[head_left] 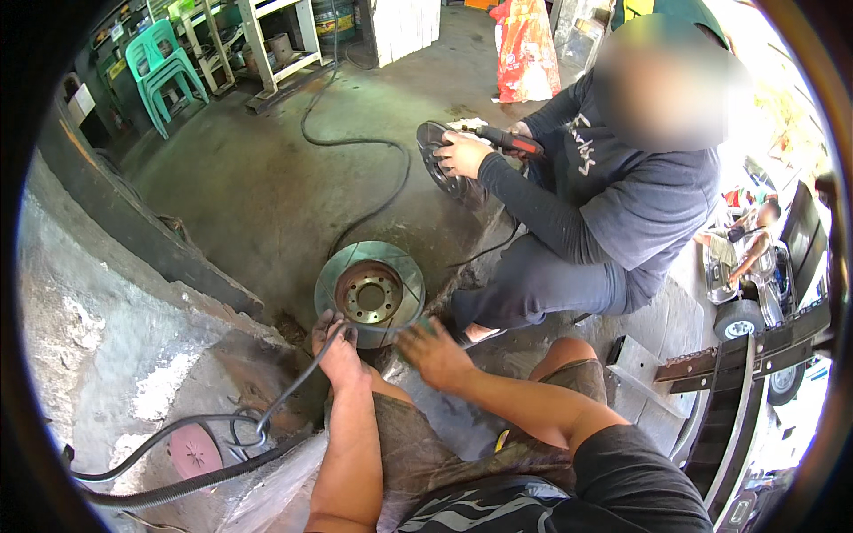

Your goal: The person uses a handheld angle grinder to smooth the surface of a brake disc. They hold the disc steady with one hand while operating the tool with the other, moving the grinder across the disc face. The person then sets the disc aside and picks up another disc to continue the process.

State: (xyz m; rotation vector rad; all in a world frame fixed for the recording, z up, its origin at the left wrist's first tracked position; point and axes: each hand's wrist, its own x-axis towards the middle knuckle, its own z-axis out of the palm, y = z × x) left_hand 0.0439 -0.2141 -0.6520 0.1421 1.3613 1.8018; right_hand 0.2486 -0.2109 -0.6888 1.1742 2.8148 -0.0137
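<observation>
A brake disc (411, 266) with a shiny rim and a brownish hub lies flat on the floor before me. My left hand (336, 348) is closed around a grey cable (300, 380) at the disc's near left edge. From that hand the cable passes over the near part of the disc and curves up on its right side. My right hand (435, 354), slightly blurred, hovers by the disc's near right edge with fingers stretched out, holding nothing I can see.
Across from me a seated person (657, 195) holds a red and black power tool (511, 140) against a dark round part (433, 147). A black cord (355, 140) winds over the floor. At left are a pink sanding disc (194, 451), a ribbed hose (204, 475) and green stacked chairs (160, 67).
</observation>
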